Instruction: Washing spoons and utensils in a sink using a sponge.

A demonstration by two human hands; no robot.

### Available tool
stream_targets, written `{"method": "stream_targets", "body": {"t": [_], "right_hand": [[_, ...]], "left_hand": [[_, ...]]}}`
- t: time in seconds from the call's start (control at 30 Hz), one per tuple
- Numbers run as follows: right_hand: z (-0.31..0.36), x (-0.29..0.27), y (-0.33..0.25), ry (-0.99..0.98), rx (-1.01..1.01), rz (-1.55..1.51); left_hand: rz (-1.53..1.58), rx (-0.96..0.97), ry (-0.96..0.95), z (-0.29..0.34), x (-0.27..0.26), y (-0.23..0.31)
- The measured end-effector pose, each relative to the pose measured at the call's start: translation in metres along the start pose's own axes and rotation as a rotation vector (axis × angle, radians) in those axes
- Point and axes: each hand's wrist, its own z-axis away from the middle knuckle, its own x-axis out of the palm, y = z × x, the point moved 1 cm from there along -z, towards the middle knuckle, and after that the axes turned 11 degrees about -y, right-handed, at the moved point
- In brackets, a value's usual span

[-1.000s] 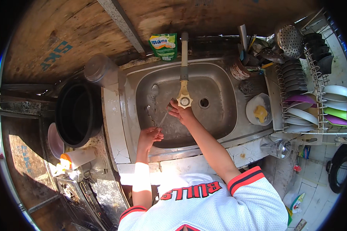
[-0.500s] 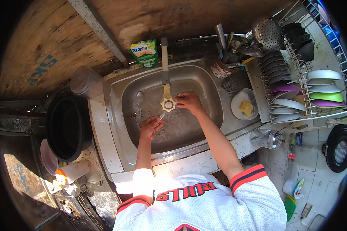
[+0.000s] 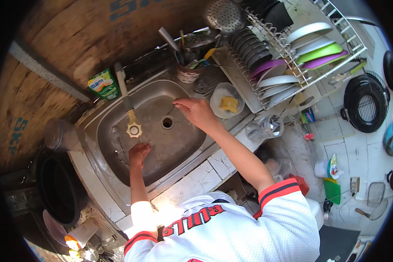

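My left hand [image 3: 139,155] is over the steel sink [image 3: 161,168], just below the cream star-shaped tap handle [image 3: 134,130]. Its fingers are curled in; whatever they hold is too small to make out. To the right, my right hand [image 3: 194,113] hovers over the sink's right side, near the round drain hole [image 3: 167,122]. Its fingers are pinched together, pointing left, and what lies between them I cannot make out. Some metal cutlery [image 3: 116,132] lies along the sink's left side.
Right of the sink stands a white bowl [image 3: 218,94] holding a yellow sponge [image 3: 229,104]. Behind it are a utensil pot [image 3: 187,75] and a dish rack [image 3: 308,81] with plates. A green pouch [image 3: 104,85] leans behind the tap, and a black tub [image 3: 59,190] sits at left.
The view has swung to the right. My right hand has moved away from the tap handle toward the sink's right side, and the drain hole now shows. My left hand stays below the tap.
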Motion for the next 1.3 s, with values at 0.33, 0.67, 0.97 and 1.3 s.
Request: {"method": "stream_targets", "body": {"t": [0.33, 0.67, 0.97, 1.3], "right_hand": [[0.086, -0.165, -0.028, 0.383, 0.058, 0.186], [0.193, -0.283, -0.03, 0.58, 0.408, 0.228], [0.178, -0.232, 0.002, 0.303, 0.526, 0.34], [0.087, -0.115, 0.046, -0.024, 0.428, -0.065]], "left_hand": [[-1.059, 0.337, 0.264, 0.027, -0.069, -0.026], [-1.263, 0.361, 0.437, 0.032, -0.071, -0.031], [-1.147, 0.284, 0.712, 0.042, -0.075, -0.04], [-0.964, 0.161, 0.721, 0.049, -0.077, -0.037]]}}
